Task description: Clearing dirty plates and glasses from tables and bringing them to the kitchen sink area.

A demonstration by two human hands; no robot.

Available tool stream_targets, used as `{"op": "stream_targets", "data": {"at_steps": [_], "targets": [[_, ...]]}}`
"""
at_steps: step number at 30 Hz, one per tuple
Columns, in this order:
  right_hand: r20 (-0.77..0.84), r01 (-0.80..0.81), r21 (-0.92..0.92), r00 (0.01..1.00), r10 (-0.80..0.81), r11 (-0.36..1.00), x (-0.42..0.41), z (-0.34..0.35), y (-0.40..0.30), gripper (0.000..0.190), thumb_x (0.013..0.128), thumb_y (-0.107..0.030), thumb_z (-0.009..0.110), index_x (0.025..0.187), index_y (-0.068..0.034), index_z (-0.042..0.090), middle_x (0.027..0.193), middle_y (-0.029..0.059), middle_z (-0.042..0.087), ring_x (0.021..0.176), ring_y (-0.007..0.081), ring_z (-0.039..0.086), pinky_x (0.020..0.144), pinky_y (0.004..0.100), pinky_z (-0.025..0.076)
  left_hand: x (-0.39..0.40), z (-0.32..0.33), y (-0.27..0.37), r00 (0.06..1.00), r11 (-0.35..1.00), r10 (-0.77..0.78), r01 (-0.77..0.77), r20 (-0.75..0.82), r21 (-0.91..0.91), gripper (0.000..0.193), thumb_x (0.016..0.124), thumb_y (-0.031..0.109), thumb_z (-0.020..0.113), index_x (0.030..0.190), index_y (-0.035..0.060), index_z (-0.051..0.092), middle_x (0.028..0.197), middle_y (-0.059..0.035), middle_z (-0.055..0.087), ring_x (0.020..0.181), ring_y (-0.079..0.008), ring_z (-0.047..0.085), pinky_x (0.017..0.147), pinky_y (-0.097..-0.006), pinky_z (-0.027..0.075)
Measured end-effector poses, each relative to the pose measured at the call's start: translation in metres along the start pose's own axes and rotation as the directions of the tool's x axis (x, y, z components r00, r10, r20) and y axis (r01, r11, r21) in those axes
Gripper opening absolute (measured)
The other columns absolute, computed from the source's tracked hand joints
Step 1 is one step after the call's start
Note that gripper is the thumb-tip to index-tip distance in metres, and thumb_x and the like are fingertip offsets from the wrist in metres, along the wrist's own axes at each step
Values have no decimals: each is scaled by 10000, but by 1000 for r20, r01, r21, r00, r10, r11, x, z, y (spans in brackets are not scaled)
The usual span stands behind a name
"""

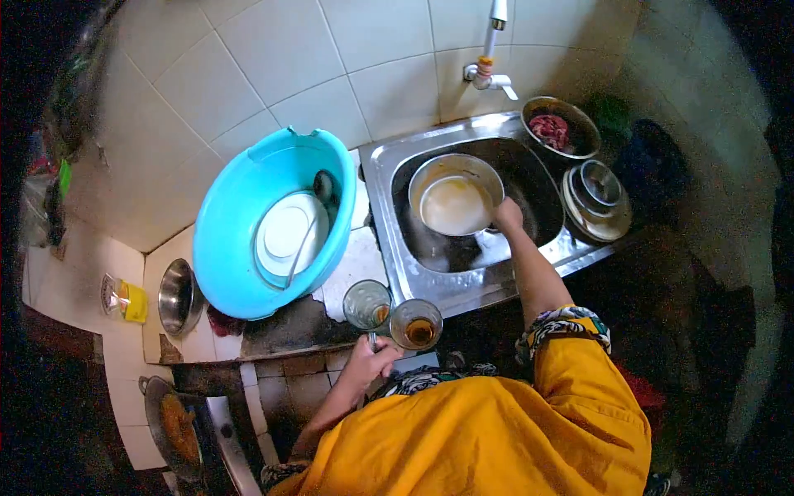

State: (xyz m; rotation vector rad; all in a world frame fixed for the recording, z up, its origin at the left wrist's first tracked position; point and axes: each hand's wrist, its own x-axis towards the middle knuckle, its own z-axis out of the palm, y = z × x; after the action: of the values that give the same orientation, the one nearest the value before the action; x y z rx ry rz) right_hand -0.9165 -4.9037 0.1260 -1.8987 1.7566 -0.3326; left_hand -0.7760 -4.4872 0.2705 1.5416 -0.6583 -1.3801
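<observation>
My left hand (375, 359) is closed at the near side of two glass mugs, seemingly around their handles; the fingers hide how each is gripped. One mug (358, 301) looks nearly empty, with something brownish near its bottom. Touching it on the right, the other mug (400, 328) has brown liquid inside. Over the steel sink basin, my right hand (510, 216) grips a metal pot (428, 166) at its right side, where a handle is mostly covered. Cloudy, pale liquid (456, 204) lies in the pot.
A turquoise plastic tub (214, 248) with white dishes and a ladle stands left of the sink (446, 297). Right of the basin are a bowl of raw meat (551, 131) and stacked dishes (598, 217). A white tap (493, 80) projects above. A steel bowl (177, 297) sits far left.
</observation>
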Motion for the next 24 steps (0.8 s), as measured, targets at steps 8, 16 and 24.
{"op": "stream_targets", "data": {"at_steps": [8,16,24], "targets": [[-104,213,-180,967,-234,960,2,-34,-47,233,839,-154,487,996,-4,571,967,247,631,945,406,608,814,505,474,-8,-11,-11,1000,992,19,-18,-5,122,181,795,127,622,646,26,609,514,22,510,420,-60,446,405,-226,332],[-113,510,-367,806,-581,778,15,-46,-73,162,837,-119,461,853,-17,586,784,205,647,756,393,644,653,482,518,-10,-7,-15,999,999,43,-43,-28,4,197,792,131,627,625,33,592,511,28,497,412,-55,432,402,-222,324],[-73,583,-481,717,-693,655,33,-61,-37,147,854,-132,467,893,-44,577,703,170,640,652,362,641,568,452,513,-6,-7,-21,999,998,42,-44,-34,-55,193,786,129,632,623,36,585,503,24,495,408,-56,438,399,-217,316]]}}
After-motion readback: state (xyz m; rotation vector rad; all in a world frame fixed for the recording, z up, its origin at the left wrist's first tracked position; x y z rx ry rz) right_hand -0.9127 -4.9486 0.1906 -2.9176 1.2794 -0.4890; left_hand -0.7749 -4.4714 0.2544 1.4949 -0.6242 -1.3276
